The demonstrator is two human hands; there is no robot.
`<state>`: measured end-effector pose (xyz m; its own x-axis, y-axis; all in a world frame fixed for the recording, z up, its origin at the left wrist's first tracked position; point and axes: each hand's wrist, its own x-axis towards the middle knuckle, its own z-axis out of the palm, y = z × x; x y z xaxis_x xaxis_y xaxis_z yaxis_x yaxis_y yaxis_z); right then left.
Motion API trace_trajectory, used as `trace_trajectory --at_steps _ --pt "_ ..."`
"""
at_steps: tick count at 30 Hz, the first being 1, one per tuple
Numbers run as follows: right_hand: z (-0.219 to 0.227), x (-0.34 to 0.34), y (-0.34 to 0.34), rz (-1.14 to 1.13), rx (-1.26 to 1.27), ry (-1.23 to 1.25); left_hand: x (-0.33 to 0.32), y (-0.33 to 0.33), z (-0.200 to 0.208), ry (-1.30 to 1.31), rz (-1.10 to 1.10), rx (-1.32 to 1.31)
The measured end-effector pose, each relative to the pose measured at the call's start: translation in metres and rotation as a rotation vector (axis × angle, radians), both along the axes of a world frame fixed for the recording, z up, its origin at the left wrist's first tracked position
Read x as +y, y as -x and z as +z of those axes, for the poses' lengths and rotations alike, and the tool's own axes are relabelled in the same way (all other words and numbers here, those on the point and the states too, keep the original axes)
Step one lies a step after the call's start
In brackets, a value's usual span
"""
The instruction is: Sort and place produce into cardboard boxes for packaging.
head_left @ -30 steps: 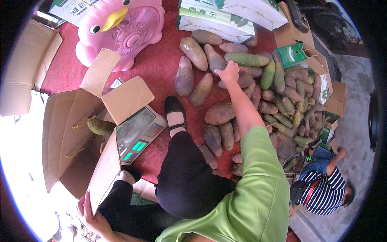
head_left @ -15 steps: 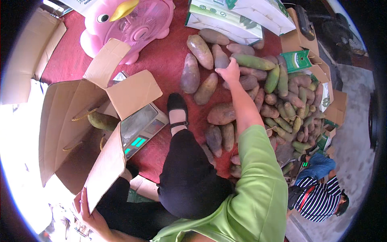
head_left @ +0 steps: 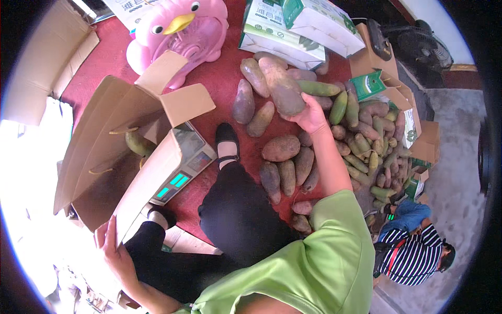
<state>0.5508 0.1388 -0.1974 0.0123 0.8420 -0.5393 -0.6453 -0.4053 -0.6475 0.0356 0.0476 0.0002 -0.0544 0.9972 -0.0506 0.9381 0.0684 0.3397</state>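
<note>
My right hand [head_left: 312, 115] grips the near end of a large purplish-brown radish [head_left: 285, 94], raised over the others on the red cloth. Around it lie more thick radishes, among them a green one [head_left: 319, 88] and a rounded brownish one [head_left: 281, 148]. On the left, my left hand [head_left: 114, 250] is closed on the edge of a flap of an open cardboard box [head_left: 97, 152]. Inside that box rests a greenish radish [head_left: 139, 143], beside yellow rope handles [head_left: 124, 131]. Under the box's right side shows a scale [head_left: 180, 178] with a lit green display.
A heap of green and purple radishes [head_left: 376, 152] spreads to the right. White-and-green cartons [head_left: 282, 42] and a pink animal-shaped fan [head_left: 183, 42] stand at the far side. A person in a striped shirt [head_left: 413, 256] bends over at lower right. My legs [head_left: 240, 204] extend between box and radishes.
My right hand, earlier reaching onto a radish on the cloth, has lifted it and brought it slightly nearer. The left hand stays on the box flap. The whole view has shifted a little.
</note>
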Motion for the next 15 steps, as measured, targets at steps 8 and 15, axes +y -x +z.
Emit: trace_trajectory --at_steps 8,15 --pt "0.121 0.034 0.068 0.132 -0.158 -0.343 -0.012 0.002 0.012 -0.058 -0.017 0.067" --pt "0.265 0.057 0.17 0.745 -0.685 -0.733 -0.006 0.005 0.011 -0.113 -0.09 0.073"
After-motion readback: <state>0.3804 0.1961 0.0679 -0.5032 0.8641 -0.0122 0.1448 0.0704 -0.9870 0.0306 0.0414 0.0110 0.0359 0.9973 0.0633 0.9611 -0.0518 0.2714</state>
